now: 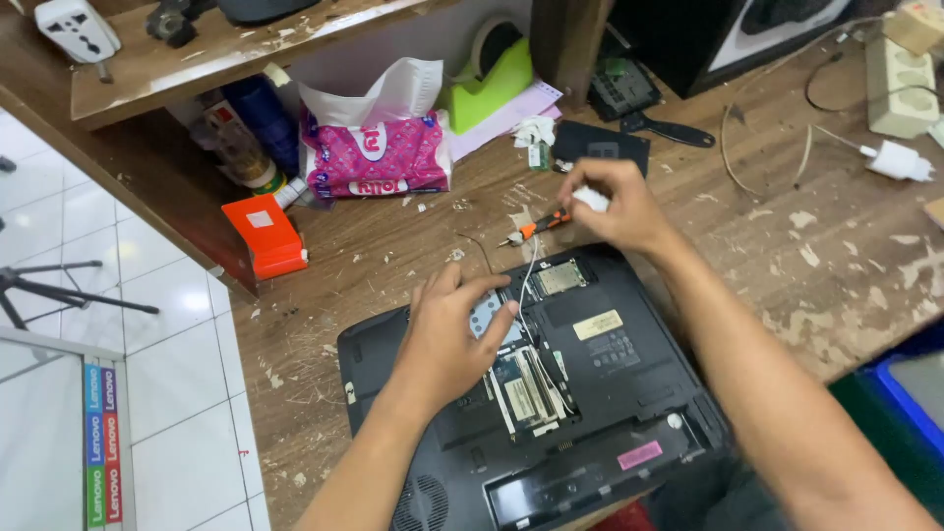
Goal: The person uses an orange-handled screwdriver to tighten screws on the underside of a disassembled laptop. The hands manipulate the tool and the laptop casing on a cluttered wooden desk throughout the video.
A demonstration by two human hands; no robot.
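A black laptop [629, 393] lies upside down on the worn wooden bench, its bottom cover off and boards and memory modules exposed. My left hand [454, 334] rests flat on the open bay, fingers spread over a small board and a thin white wire. Just past the laptop's far edge, my right hand [615, 202] grips a small white object together with an orange-handled screwdriver [544, 223]. The screwdriver's tip points left along the bench.
A pink tissue pack [379, 157], an orange box [264, 234], a green tape dispenser [492, 79] and bottles stand at the back left under a shelf. A white power strip [900, 84], a charger [897, 159] and cables lie at the right. Tiled floor drops off left.
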